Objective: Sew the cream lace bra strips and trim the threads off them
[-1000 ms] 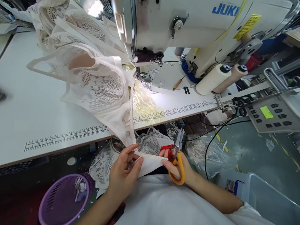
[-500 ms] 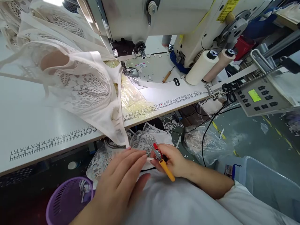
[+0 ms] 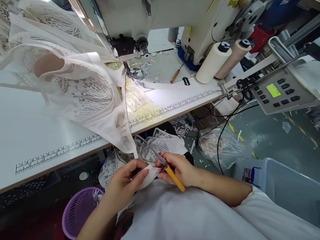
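Observation:
Below the table edge, my left hand (image 3: 128,178) pinches a white fabric band (image 3: 148,176) between thumb and fingers. My right hand (image 3: 178,170) is closed around small orange-handled scissors (image 3: 174,178), with the pointed metal blade toward the upper left and some red parts showing. The right fingertips meet the band's right end. A white lace bra (image 3: 92,96) lies on the table, and its strap hangs over the edge down to my left hand. More white lace pieces (image 3: 157,145) rest behind my hands, on my lap or just beyond it.
The sewing machine (image 3: 162,16) stands at the back, with thread cones (image 3: 212,65) on its right. An awl (image 3: 176,76) and a razor blade (image 3: 186,81) lie on the table. A control panel (image 3: 282,91), purple basket (image 3: 80,210) and clear bin (image 3: 287,186) surround me.
My left hand, stretched flat and blurred before, has curled into a pinch on the white band, which now shows. The scissors have shifted slightly left. The head view has moved a little.

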Demonstrator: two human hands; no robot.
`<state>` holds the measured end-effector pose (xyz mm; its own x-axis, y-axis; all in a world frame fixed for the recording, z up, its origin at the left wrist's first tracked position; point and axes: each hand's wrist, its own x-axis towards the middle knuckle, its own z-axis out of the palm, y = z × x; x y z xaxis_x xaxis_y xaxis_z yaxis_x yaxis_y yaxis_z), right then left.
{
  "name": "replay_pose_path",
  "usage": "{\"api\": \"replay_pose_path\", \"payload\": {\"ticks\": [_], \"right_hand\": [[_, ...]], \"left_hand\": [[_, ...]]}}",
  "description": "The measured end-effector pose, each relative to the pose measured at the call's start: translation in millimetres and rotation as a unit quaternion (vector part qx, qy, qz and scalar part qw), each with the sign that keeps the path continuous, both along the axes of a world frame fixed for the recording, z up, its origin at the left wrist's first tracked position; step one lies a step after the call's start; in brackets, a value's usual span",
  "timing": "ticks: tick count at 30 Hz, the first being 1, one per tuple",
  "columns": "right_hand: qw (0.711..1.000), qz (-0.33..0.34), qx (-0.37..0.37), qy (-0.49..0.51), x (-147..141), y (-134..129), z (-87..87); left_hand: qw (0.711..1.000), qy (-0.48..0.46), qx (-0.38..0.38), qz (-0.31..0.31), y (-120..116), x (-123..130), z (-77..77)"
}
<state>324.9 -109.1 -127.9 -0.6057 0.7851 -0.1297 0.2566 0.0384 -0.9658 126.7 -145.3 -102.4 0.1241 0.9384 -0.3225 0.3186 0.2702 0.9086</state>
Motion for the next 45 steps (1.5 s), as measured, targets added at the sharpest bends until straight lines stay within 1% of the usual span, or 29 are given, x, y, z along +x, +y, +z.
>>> {"api": "replay_pose_path", "payload": {"ticks": [3, 5, 8, 9, 10, 12, 14, 15, 16, 18, 19, 21, 23, 25, 27, 31, 37, 45], "right_hand": [[1.000, 0.002, -0.014, 0.021, -5.6, 0.8, -1.7], [1.000, -0.002, -0.011, 0.026, -9.1, 1.8, -3.0], [1.000, -0.013, 0.002, 0.025, -13.9, 1.8, -5.4], [1.000, -0.017, -0.005, 0.025, -14.9, 1.3, -5.1], [0.999, -0.020, -0.028, 0.031, -15.3, 0.7, -3.5], [0.993, -0.009, -0.105, 0.052, -13.8, 0.3, 3.6], [0.980, 0.027, -0.181, 0.075, -8.8, 2.0, 14.4], [0.975, 0.047, -0.203, 0.080, -5.2, 4.0, 19.6], [0.973, 0.065, -0.207, 0.074, -1.0, 6.7, 23.9], [0.979, 0.089, -0.179, 0.045, 8.8, 13.4, 27.7], [0.983, 0.106, -0.150, 0.024, 14.2, 16.9, 26.9], [0.986, 0.153, -0.064, -0.034, 25.5, 22.9, 21.3], [0.972, 0.213, 0.011, -0.097, 36.5, 26.2, 13.8], [0.953, 0.257, 0.051, -0.149, 45.4, 26.6, 8.6], [0.944, 0.275, 0.059, -0.174, 50.7, 25.1, 7.7], [0.939, 0.264, 0.073, -0.208, 51.5, 23.1, 14.8], [0.934, 0.244, 0.054, -0.256, 47.0, 23.8, 22.9], [0.941, 0.213, 0.022, -0.264, 47.0, 20.1, 20.3]], "left_hand": [[0.998, -0.023, -0.033, 0.044, -3.2, -3.3, -2.8], [0.996, -0.029, -0.053, 0.062, -3.8, -4.4, -4.2], [0.996, -0.015, -0.048, 0.068, -3.3, -6.0, -6.3], [0.997, -0.009, -0.044, 0.063, -2.8, -6.6, -6.6], [0.997, -0.005, -0.044, 0.059, -2.3, -7.1, -6.2], [0.998, -0.011, -0.052, 0.046, -0.9, -6.8, -3.2], [0.997, -0.037, -0.060, 0.039, 1.2, -3.9, 2.4], [0.996, -0.059, -0.061, 0.042, 2.5, -1.4, 5.4], [0.993, -0.084, -0.063, 0.046, 3.8, 1.5, 8.0], [0.987, -0.131, -0.078, 0.059, 6.3, 7.7, 10.7], [0.983, -0.150, -0.092, 0.058, 7.3, 10.5, 10.5], [0.975, -0.178, -0.121, 0.047, 8.6, 15.0, 7.7], [0.972, -0.186, -0.138, 0.039, 8.9, 17.6, 3.6], [0.973, -0.182, -0.138, 0.040, 9.0, 18.9, -0.1], [0.977, -0.173, -0.120, 0.045, 9.3, 19.4, -2.7], [0.984, -0.143, -0.086, 0.060, 10.6, 20.0, -6.6], [0.988, -0.112, -0.085, 0.062, 11.8, 20.2, -6.3], [0.986, -0.115, -0.094, 0.077, 11.6, 22.9, -4.1]]}}
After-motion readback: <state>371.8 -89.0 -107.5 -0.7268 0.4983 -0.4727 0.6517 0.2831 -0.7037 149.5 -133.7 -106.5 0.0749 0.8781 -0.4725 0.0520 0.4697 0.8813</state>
